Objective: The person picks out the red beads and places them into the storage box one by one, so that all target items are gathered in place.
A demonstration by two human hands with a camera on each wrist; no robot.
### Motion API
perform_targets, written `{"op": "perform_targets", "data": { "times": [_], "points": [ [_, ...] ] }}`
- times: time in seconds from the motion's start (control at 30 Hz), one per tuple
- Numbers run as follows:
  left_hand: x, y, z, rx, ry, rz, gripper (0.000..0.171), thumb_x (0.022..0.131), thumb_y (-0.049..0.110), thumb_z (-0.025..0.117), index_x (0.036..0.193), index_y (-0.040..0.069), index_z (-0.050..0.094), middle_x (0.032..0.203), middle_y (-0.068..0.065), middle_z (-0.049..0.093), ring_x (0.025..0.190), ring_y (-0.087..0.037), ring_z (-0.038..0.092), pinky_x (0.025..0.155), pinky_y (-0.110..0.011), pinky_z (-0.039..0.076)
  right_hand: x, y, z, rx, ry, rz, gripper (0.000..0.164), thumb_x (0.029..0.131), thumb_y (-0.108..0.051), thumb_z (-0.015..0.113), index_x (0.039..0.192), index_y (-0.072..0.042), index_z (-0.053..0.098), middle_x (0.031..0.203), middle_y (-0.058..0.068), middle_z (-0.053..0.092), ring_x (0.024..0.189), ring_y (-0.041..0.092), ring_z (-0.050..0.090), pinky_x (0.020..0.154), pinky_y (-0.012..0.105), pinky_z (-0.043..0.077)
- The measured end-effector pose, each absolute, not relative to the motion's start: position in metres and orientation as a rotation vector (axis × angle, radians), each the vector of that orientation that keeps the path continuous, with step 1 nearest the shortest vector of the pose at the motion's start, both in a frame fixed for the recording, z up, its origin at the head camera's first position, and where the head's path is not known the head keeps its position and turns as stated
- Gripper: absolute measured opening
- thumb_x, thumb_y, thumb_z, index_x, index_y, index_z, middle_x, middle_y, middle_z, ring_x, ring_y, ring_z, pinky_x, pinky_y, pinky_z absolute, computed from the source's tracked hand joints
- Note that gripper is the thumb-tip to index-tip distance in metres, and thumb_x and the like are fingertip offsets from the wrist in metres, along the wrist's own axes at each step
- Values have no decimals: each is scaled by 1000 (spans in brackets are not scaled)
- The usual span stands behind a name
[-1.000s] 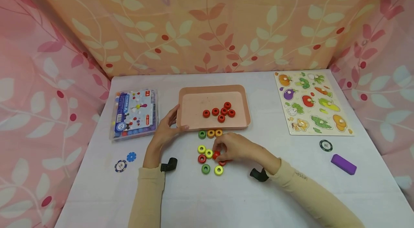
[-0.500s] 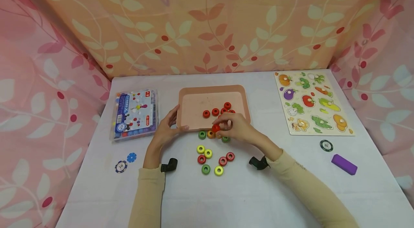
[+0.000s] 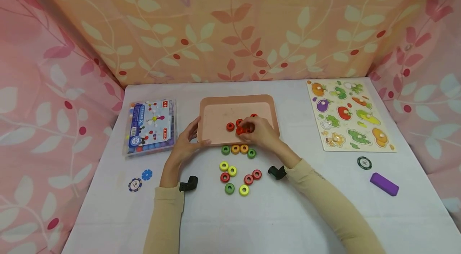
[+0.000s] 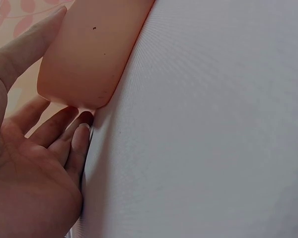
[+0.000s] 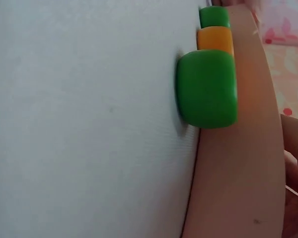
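A shallow pink tray (image 3: 216, 114) holds several red ring-shaped beads (image 3: 230, 127). At its front left corner rests my left hand (image 3: 187, 142), thumb along the front wall and loosely bent fingers against the left side; the left wrist view shows this contact close up. Inside the tray, my right hand (image 3: 263, 132) pinches a red ring bead (image 3: 239, 130) low among the others, partly covering them. Along the tray's front edge sit green beads (image 5: 207, 89) and orange beads (image 3: 235, 149). Closer to the person lie loose yellow beads (image 3: 232, 171), red beads (image 3: 248, 179) and a green bead (image 3: 229, 189).
A clear plastic case (image 3: 149, 128) stands left of the tray. A vegetable puzzle board (image 3: 351, 116) lies at the right, near a dark chip (image 3: 364, 163) and a purple block (image 3: 384, 184). Another chip (image 3: 135, 185) and a blue flower piece (image 3: 147, 175) lie at the left.
My right hand has carried the red ring bead from the loose group on the cloth, over the tray's front edge, into the tray. My left hand has stayed at the tray corner.
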State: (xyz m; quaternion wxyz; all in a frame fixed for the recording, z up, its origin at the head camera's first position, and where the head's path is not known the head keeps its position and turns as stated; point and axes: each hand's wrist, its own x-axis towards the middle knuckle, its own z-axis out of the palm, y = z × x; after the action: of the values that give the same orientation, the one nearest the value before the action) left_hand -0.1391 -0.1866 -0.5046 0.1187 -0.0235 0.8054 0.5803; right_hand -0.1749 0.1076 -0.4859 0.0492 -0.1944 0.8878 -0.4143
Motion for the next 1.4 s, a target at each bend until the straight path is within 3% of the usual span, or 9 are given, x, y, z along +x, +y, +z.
{"op": "perform_targets", "data": {
  "times": [0.27, 0.47, 0.73, 0.97, 1.4],
  "points": [
    [-139, -186, -505, -66, 2353, 1704, 98, 77, 29, 88, 156, 40, 32, 162, 1, 33, 140, -30, 40, 117, -54, 31, -172, 107, -484, -589, 2727, -1241, 18, 81, -12, 83, 97, -11, 75, 98, 4, 68, 91, 23, 58, 75, 33, 50],
    [-139, -186, -504, -74, 2352, 1699, 98, 77, 30, 88, 155, 41, 31, 162, 2, 32, 141, -29, 40, 118, -54, 31, -153, 113, -470, -785, 2663, -1305, 18, 83, -8, 81, 99, -9, 75, 98, 3, 70, 93, 25, 61, 81, 37, 53],
    [-139, -187, -503, -63, 2351, 1695, 97, 78, 30, 87, 156, 40, 31, 163, 1, 31, 142, -30, 38, 117, -55, 31, -114, 125, -461, -947, 2488, -1197, 25, 80, -12, 84, 103, -10, 73, 100, 4, 70, 87, 25, 59, 73, 27, 50],
    [-139, -187, -503, -42, 2363, 1693, 96, 79, 29, 87, 156, 39, 31, 163, -1, 32, 140, -30, 41, 117, -54, 32, -91, 134, -469, -934, 2312, -907, 34, 79, -19, 85, 110, -17, 72, 104, -5, 64, 91, 16, 56, 78, 26, 49],
    [-140, -188, -505, -54, 2367, 1681, 97, 78, 30, 87, 156, 41, 31, 162, 0, 33, 141, -30, 40, 117, -53, 33, -88, 137, -482, -995, 2329, -934, 25, 80, -20, 85, 101, -27, 73, 99, -12, 61, 90, 11, 56, 79, 24, 50]
  ]
}}
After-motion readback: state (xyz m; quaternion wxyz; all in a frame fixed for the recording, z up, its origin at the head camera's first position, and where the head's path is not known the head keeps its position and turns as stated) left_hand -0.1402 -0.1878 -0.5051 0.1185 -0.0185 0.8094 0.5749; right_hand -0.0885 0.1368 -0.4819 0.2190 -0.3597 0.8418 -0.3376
